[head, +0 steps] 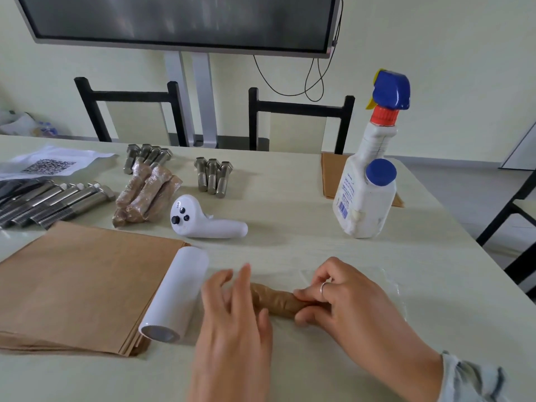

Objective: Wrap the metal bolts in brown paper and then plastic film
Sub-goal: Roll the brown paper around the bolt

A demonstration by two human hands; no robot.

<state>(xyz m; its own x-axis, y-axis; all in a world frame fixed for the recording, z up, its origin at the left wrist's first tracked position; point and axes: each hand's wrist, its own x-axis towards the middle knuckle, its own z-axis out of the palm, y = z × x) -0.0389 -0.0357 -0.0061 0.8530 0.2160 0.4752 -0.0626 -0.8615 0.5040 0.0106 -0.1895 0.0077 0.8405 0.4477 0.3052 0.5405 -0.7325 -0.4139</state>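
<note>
A bolt wrapped in brown paper (274, 300) lies crosswise near the table's front edge, on a sheet of clear plastic film (374, 281). My right hand (345, 297) pinches its right end between thumb and fingers. My left hand (235, 309) rests on its left end with fingers nearly straight. The white film roll (177, 291) lies just left of my left hand, beside a stack of brown paper (81, 285). Bare bolts (213, 175) stand in groups farther back, and several wrapped bolts (145, 195) are piled by them.
A white controller (203, 221) lies mid-table. A spray bottle (368, 175) stands at the right on more brown paper (330, 175). Long bolts (52, 204) and a QR-code bag (49, 165) sit at the left. Two black chairs (301, 108) stand behind the table.
</note>
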